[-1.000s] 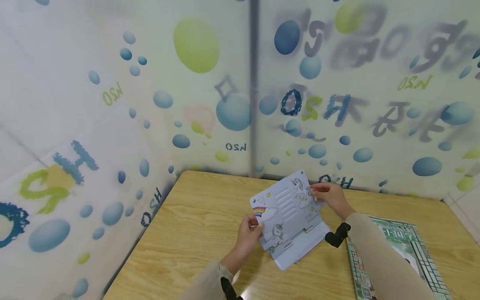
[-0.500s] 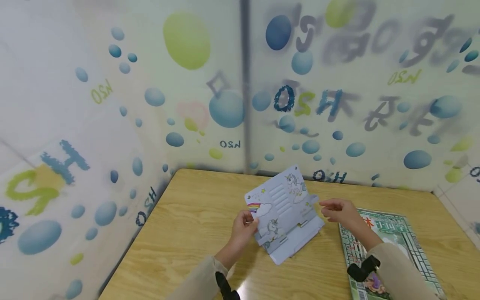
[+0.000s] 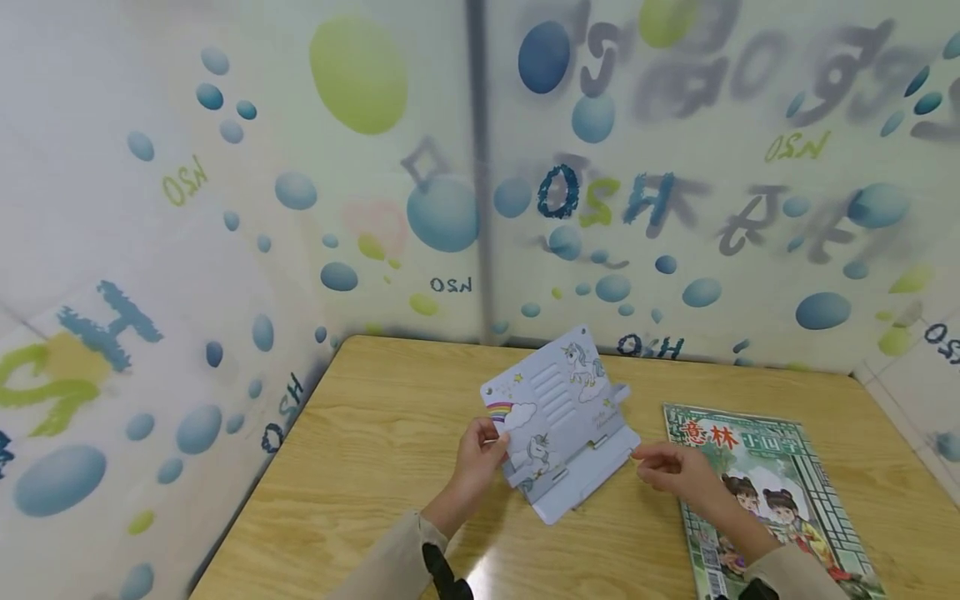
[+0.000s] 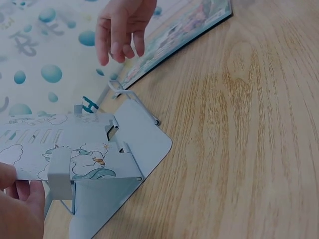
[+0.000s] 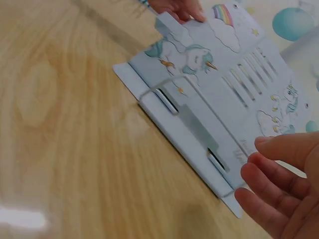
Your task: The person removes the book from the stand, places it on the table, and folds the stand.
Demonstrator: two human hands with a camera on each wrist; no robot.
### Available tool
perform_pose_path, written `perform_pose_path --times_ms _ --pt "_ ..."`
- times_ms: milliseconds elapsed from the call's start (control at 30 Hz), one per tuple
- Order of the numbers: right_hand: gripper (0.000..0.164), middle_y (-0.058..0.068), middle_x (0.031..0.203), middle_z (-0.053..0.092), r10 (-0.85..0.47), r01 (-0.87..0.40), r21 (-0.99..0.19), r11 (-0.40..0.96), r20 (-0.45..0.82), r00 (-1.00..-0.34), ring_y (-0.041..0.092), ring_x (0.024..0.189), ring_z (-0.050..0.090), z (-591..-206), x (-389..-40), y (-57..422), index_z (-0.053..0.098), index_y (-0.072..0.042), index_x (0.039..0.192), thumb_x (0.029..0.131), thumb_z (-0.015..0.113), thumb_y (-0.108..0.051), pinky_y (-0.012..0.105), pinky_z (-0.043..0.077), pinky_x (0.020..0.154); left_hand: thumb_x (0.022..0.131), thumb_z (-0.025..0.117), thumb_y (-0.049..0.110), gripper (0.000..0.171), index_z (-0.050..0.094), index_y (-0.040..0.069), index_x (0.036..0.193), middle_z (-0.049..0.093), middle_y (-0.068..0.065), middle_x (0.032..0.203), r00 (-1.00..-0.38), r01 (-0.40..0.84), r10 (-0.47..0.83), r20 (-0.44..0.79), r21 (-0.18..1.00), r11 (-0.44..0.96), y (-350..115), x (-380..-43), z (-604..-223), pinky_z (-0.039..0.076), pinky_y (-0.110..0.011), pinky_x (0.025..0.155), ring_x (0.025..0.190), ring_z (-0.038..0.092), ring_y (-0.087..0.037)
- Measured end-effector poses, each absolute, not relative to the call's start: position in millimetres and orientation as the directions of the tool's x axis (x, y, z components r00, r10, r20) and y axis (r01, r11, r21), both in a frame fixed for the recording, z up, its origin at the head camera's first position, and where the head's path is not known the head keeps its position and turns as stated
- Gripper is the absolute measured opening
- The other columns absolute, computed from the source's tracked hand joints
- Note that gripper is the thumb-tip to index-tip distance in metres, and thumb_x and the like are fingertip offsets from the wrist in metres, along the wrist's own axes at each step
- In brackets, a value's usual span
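A white book stand (image 3: 555, 392) printed with unicorns, a rainbow and stars leans tilted over the wooden table. My left hand (image 3: 474, 467) grips its left edge, thumb on the printed face and fingers behind. At the lower right corner of its ledge (image 4: 139, 134) is my right hand (image 3: 678, 477), fingers loosely bent and nothing held. In the right wrist view those fingertips (image 5: 246, 195) overlap a thin wire frame (image 5: 214, 109) running along the ledge. A small white clip (image 5: 169, 24) juts from the stand's side near my left hand.
To the right lies a magazine (image 3: 772, 450) with a green patterned cover, partly under my right forearm. Wooden table (image 3: 360, 433) surrounds the stand. Behind it and on the left rise white curtain-like panels (image 3: 360, 192) with blue and green dots and letters.
My right hand has let go of the stand's upper right edge and moved down to the ledge's lower right corner. A side clip there now sticks out. My left hand keeps its grip.
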State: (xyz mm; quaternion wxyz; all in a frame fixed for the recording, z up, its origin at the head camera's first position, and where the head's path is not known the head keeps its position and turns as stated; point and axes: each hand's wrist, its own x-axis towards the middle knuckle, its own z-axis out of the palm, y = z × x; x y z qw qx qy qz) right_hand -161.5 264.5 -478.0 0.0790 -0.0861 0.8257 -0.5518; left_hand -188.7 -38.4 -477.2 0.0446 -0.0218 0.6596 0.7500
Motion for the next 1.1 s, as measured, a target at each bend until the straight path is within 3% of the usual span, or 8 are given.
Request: perform_pose_path --times_ms 367,767,1100 --pt "0.026 0.014 0.083 0.065 -0.028 -0.079 -0.943 0.323 0.073 -0.997 0.006 0.070 0.059 -498 -153 224 0.063 0.009 0.101 0.079 0.069 -0.001 0.023 0.051 0.063 0.090 0.052 -0.001 0.019 0.043 -0.007 0.106 0.051 -0.008 0.093 -0.995 -0.095 0.034 -0.091 0.988 -0.120 -38 -189 -476 0.046 -0.026 0.070 0.079 0.050 -0.012" --pt "0.023 0.010 0.081 0.064 0.151 0.160 -0.970 0.181 -0.134 -0.979 0.011 0.071 0.061 -509 -164 206 0.062 0.010 0.101 0.079 0.067 0.003 0.024 0.052 0.066 0.090 0.051 -0.001 0.021 0.042 -0.007 0.108 0.050 -0.007 0.093 -0.993 -0.115 0.052 -0.108 0.982 -0.153 -38 -188 -477 0.046 -0.031 0.076 0.078 0.050 -0.011" --pt "0.024 0.009 0.080 0.064 0.156 0.203 -0.971 0.128 -0.182 -0.971 0.012 0.072 0.062 -510 -166 205 0.062 0.011 0.101 0.079 0.066 0.004 0.024 0.052 0.068 0.093 0.049 0.001 0.024 0.041 -0.007 0.113 0.047 -0.009 0.095 -0.988 -0.124 0.103 -0.112 0.984 -0.128 -42 -189 -478 0.047 -0.033 0.078 0.082 0.049 -0.013"
